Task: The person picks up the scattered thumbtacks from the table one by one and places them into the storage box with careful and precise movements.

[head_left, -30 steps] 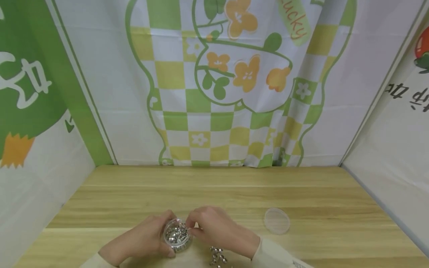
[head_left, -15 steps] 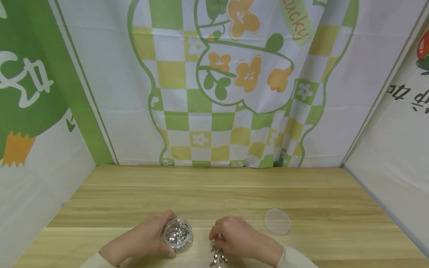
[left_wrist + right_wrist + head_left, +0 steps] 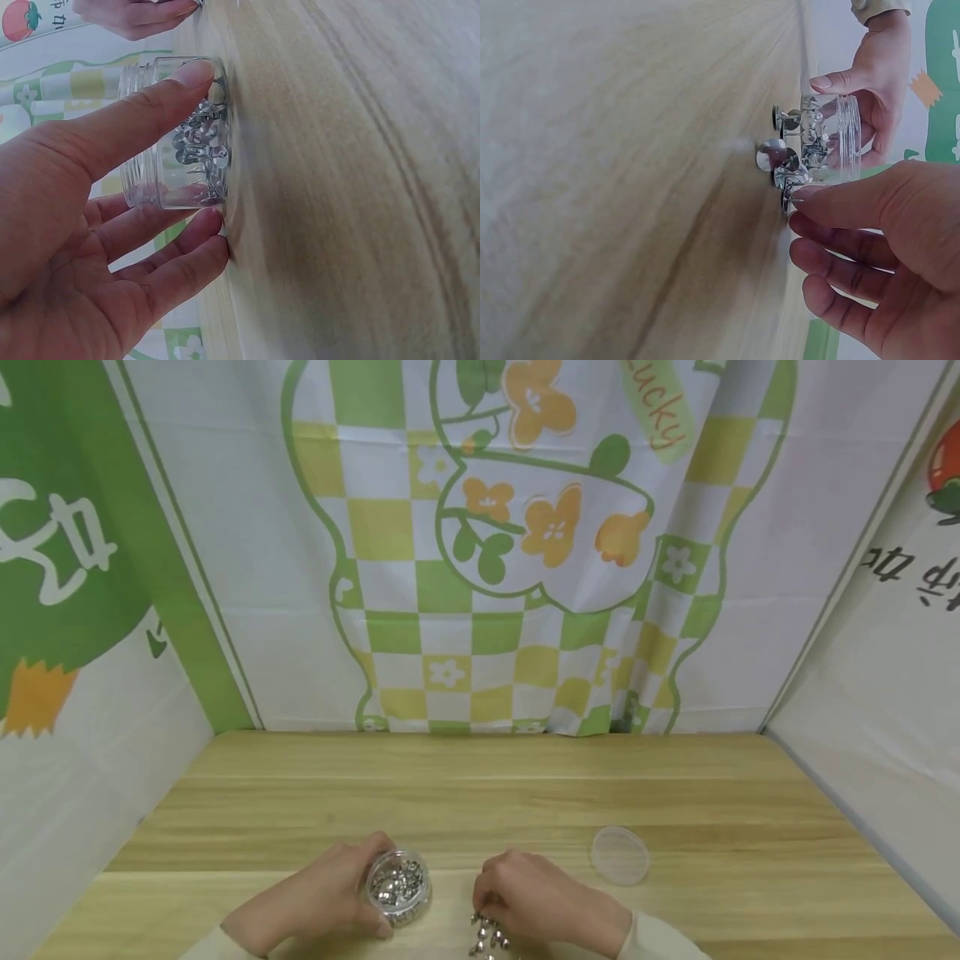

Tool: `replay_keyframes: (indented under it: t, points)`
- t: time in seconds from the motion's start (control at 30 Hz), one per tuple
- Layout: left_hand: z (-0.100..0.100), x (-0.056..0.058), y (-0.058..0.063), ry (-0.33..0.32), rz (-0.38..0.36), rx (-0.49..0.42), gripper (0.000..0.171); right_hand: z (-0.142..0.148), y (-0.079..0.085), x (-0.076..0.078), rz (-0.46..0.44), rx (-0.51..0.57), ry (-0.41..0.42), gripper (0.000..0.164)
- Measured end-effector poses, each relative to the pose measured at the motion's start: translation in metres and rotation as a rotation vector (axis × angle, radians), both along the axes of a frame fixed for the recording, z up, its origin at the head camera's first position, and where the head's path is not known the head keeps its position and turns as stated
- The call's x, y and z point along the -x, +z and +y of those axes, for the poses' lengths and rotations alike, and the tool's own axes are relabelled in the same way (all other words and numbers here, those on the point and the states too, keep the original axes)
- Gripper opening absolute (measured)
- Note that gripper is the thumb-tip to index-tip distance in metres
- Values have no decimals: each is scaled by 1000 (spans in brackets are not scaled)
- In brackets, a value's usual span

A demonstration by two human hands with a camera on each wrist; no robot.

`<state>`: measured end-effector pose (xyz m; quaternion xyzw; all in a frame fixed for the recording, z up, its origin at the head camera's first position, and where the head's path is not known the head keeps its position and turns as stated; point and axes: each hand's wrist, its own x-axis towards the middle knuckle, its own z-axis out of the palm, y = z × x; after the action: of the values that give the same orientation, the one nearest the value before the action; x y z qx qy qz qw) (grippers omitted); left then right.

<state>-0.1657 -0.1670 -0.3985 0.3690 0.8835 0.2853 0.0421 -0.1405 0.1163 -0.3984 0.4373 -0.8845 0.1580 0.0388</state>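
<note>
My left hand holds a clear plastic jar on the table, thumb on one side and fingers on the other. Silver thumbtacks lie inside the open-topped jar. To its right, my right hand is down at a small group of loose thumbtacks on the wood. In the right wrist view, thumb and index finger pinch one thumbtack at the near end of that group. Its other fingers are bent below, holding nothing visible.
A round translucent lid lies flat on the wooden table, to the right of my right hand. Printed curtains hang along the table's back edge, and cloth walls stand at both sides.
My right hand was at the jar's rim a second ago. It has moved right and nearer to the loose thumbtacks, taking hold of one. The left hand and jar have stayed put.
</note>
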Motion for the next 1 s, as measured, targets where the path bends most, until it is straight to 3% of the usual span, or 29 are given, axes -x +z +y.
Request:
replay_keyframes:
  t: [0.4,0.67,1.0]
  points:
    - [0,1,1,11,-24,13,69,-3,3,3,1,-5,3,11]
    - [1,2,0,14,-10,9,68,-10,18,8,23,28,11,13]
    - [1,3,0,1,-14,16,67,-50,37,14,129,43,30,9]
